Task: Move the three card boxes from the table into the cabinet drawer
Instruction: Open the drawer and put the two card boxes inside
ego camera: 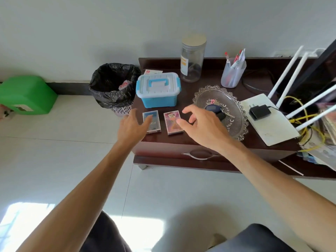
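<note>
Your left hand [133,127] hovers spread and empty over the left front corner of the table [183,91], its fingertips just reaching the near left edge of the blue card box [153,122]. That box lies flat with its long axis running away from you, so your fingers come at it along its length. Just beside it, to the right and not touching, lies the pink card box [171,122], parallel and also lengthwise toward you. Your right hand [201,127] is open and curled, holding nothing, thumb at the pink box's right edge and fingers arched above the glass dish [234,113]. Each hand is thus nearer its own box. Only two card boxes show; a third may be hidden under your right hand, but that cannot be told.

Behind the boxes stands the blue storage box [158,91], near enough to block a forward slide; the front edge is free, so lifting back toward you looks the open way. The drawer [169,149] below, with its metal handle [201,155], appears closed and would need opening first.
</note>
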Demonstrator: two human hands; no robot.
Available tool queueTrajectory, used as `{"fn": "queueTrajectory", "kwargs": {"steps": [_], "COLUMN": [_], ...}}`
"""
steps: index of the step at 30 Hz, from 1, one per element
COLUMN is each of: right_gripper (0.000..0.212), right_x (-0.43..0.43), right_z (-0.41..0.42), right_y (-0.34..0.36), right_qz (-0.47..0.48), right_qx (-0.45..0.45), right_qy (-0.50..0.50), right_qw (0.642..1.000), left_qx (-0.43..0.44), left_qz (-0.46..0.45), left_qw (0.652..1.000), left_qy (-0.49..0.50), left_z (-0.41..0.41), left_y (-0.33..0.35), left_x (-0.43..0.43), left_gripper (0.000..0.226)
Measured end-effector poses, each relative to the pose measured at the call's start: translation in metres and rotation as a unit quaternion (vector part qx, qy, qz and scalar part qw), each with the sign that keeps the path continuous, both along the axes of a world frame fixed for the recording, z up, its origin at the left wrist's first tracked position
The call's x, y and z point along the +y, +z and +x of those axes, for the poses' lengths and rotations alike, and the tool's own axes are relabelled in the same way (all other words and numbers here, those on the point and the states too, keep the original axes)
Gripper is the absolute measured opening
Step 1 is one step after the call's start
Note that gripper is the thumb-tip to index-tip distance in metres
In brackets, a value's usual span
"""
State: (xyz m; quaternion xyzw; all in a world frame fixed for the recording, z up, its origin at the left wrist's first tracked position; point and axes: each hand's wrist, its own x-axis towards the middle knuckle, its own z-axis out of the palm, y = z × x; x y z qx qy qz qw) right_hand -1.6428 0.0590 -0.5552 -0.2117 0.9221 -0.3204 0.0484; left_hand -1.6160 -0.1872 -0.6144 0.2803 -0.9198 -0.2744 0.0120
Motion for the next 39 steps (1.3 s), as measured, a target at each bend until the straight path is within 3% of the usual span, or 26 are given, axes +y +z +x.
{"fn": "queueTrajectory", "kwargs": {"steps": [3, 5, 9, 14, 19, 22, 27, 36, 39], "right_gripper": [0.025, 0.014, 0.018, 0.048, 0.051, 0.047, 0.047, 0.047, 0.045], "right_x": [0.052, 0.080, 0.110, 0.103, 0.092, 0.087, 0.085, 0.089, 0.108], "right_z": [0.034, 0.053, 0.070, 0.067, 0.060, 0.061, 0.063, 0.092, 0.099], "right_y": [-0.008, -0.031, -0.091, -0.134, -0.148, -0.151, -0.154, -0.149, -0.132], "right_qz": [-0.102, -0.105, 0.007, 0.161, 0.240, 0.242, 0.246, 0.236, 0.176], "right_qx": [-0.055, -0.089, -0.109, -0.014, 0.008, 0.017, 0.024, 0.000, -0.002], "right_qy": [-0.006, -0.022, -0.032, 0.033, 0.063, 0.050, 0.045, 0.057, 0.039], "right_qw": [0.993, 0.990, 0.993, 0.986, 0.969, 0.969, 0.968, 0.970, 0.984], "left_qx": [0.047, 0.040, 0.061, 0.106, 0.118, 0.108, 0.132, 0.059, 0.053], "left_qz": [0.044, 0.083, 0.147, 0.212, 0.220, 0.144, -0.038, -0.157, -0.183], "left_qw": [0.997, 0.993, 0.982, 0.965, 0.960, 0.977, 0.991, 0.982, 0.972], "left_qy": [0.052, 0.074, 0.097, 0.113, 0.123, 0.114, -0.001, -0.085, -0.139], "left_z": [0.035, 0.050, 0.067, 0.071, 0.074, 0.077, 0.094, 0.115, 0.119], "left_y": [-0.011, -0.022, -0.039, -0.045, -0.049, -0.046, -0.043, -0.040, -0.039], "left_x": [-0.018, -0.021, -0.020, -0.022, -0.017, -0.010, 0.011, 0.019, 0.014], "left_gripper": [0.066, 0.064, 0.058, 0.058, 0.060, 0.063, 0.069, 0.051, 0.049]}}
